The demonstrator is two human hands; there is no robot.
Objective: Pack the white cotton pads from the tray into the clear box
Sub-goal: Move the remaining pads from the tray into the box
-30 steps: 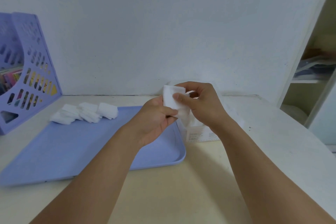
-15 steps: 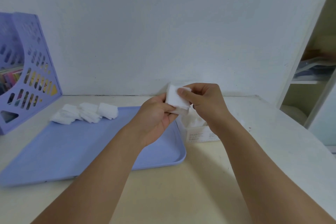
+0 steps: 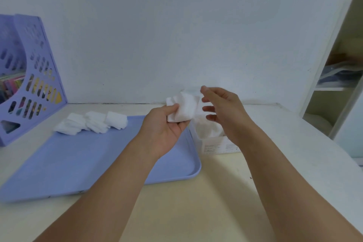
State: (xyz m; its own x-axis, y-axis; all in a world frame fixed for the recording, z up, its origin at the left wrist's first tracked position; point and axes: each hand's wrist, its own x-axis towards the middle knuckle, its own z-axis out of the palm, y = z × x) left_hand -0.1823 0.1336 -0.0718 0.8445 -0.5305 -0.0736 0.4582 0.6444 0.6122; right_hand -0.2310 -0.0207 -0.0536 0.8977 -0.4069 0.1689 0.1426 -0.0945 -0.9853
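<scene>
Purple rack (image 3: pixel 29 76) stands far left; loose pads (image 3: pixel 92 123) lie on the tray (image 3: pixel 78 163). Left hand (image 3: pixel 167 129) pinches a pad (image 3: pixel 183 109) tilted above the box (image 3: pixel 214 143). Right hand (image 3: pixel 224 110) hovers beside it, fingers spread.

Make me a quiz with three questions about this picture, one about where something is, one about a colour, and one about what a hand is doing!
1. Where do the loose cotton pads lie?
A. at the far left end of the tray
B. inside the file holder
C. on the shelf at the right

2. What colour is the tray?
A. red
B. light blue-purple
C. green

3. What is the left hand doing?
A. lying flat on the table
B. holding a bunch of white pads
C. pushing the tray

Answers:
1. A, the little heap sits on the tray's far left end.
2. B, the tray matches the file holder beside it.
3. B, its thumb and fingers pinch the held pads above the clear box, while the right hand is open beside them.
</scene>
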